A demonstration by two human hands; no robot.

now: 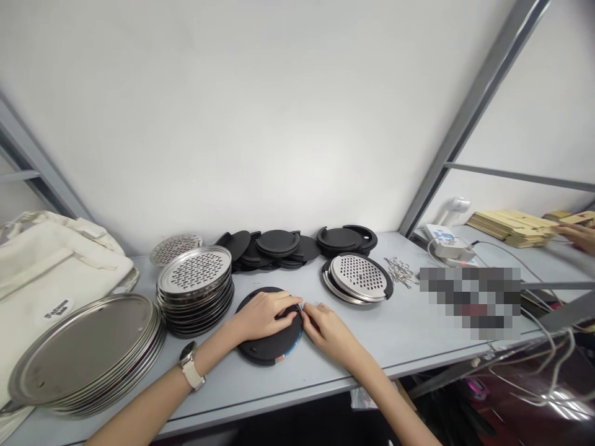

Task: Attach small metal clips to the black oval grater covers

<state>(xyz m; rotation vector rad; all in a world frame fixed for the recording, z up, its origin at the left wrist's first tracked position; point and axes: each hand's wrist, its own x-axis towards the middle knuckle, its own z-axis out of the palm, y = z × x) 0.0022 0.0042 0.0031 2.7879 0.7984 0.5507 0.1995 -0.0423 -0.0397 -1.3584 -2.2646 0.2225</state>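
Note:
A black round disc (pixel 260 353) lies on the grey table in front of me, with a strip of blue and orange along its near right edge. My left hand (pixel 269 314) rests over the disc and holds it down, index finger and thumb reaching to its right rim. At that rim my right hand (pixel 328 331) is closed in a pinch on a small silvery metal piece (pixel 300 306), mostly hidden by the fingertips. Further right sits a small stack of perforated metal grater discs (pixel 360 275) with black rims. Loose metal wire clips (pixel 400 272) are heaped beyond it.
Stacked metal grater plates (pixel 195 272) and oval metal trays (pixel 93 347) stand at the left, beside cream cloth bags (pixel 60 266). Black discs and holders (pixel 279 243) line the wall. At the right are cables, wooden pieces (pixel 511 226) and another person's hand (pixel 579 235).

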